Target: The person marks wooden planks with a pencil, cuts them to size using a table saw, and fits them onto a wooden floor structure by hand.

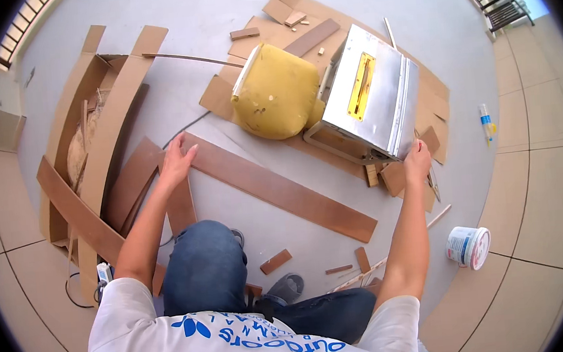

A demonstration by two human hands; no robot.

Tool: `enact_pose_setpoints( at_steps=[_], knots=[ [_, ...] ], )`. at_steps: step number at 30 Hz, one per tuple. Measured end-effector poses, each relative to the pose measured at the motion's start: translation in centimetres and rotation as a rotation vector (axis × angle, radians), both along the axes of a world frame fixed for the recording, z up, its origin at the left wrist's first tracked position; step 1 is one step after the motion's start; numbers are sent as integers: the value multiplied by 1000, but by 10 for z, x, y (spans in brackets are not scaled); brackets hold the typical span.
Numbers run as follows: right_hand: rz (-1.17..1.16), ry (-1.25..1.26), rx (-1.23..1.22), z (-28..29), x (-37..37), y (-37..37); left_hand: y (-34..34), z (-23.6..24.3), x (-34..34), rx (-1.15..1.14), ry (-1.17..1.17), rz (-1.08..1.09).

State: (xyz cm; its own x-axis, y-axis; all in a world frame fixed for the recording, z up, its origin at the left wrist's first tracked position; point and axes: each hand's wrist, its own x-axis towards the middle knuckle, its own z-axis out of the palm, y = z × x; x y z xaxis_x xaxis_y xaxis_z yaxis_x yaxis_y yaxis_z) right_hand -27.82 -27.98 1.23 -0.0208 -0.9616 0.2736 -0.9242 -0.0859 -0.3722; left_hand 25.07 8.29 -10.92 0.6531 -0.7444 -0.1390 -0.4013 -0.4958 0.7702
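A long brown plank [282,186] slants across the floor in front of me. At its left end is my left hand [176,161], thumb and fingers closed on the board's end. A table saw [381,95] with a silver top and a yellow blade insert stands beyond the plank on the right. My right hand [417,160] is at the saw's near right corner, its fingers curled together; what they grip there is hidden. A yellow rounded, padded-looking thing [276,92] adjoins the saw's left side.
Flattened cardboard [435,97] lies under the saw, with wood offcuts [313,38] on it. An open long carton [85,118] holding scraps stands at left, brown boards [130,181] beside it. A white tub [468,247] and a small bottle [486,122] stand at right. A cable [188,125] crosses the floor.
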Motion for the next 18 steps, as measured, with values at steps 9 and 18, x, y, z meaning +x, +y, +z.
enact_pose_setpoints(
  at_steps=[9, 18],
  knots=[
    [-143, -44, 144, -63, 0, -44, -204, 73, -62, -266, 307, -427],
    [-166, -136, 124, -65, -16, -16, -107, 95, -50, -80, 216, -448]
  ],
)
